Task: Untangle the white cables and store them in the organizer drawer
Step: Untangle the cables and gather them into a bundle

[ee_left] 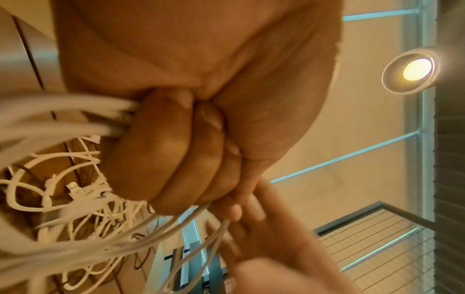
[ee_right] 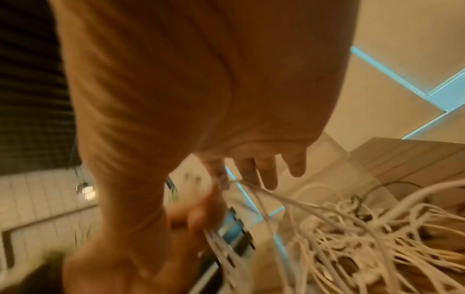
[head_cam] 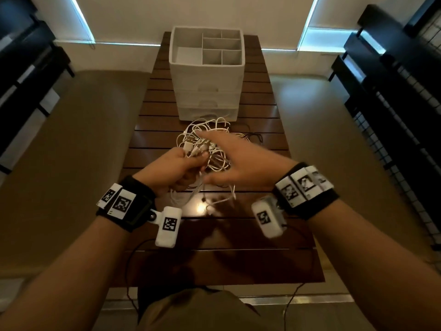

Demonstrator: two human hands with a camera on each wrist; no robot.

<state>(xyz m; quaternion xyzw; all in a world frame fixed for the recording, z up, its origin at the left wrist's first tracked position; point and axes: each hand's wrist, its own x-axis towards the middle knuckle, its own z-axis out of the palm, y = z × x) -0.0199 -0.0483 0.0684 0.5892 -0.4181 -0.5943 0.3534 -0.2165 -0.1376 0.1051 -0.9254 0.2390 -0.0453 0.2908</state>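
Note:
A tangle of white cables (head_cam: 210, 137) lies on the dark slatted table (head_cam: 250, 237), just in front of the white organizer (head_cam: 206, 75). All its front drawers (head_cam: 207, 111) look shut. My left hand (head_cam: 176, 166) grips a bundle of cable ends and lifts it off the table; in the left wrist view its fingers (ee_left: 176, 151) curl tightly round the white cables (ee_left: 75, 199). My right hand (head_cam: 226, 156) hovers over the tangle with straight, spread fingers (ee_right: 264, 173), holding nothing; the cables (ee_right: 352, 228) trail below it.
The organizer's open top is split into several compartments (head_cam: 222, 45). A thin black cable (head_cam: 253, 137) lies right of the tangle. Dark shelving (head_cam: 393, 96) flanks the table on the right, more (head_cam: 28, 68) on the left. Floor surrounds the narrow table.

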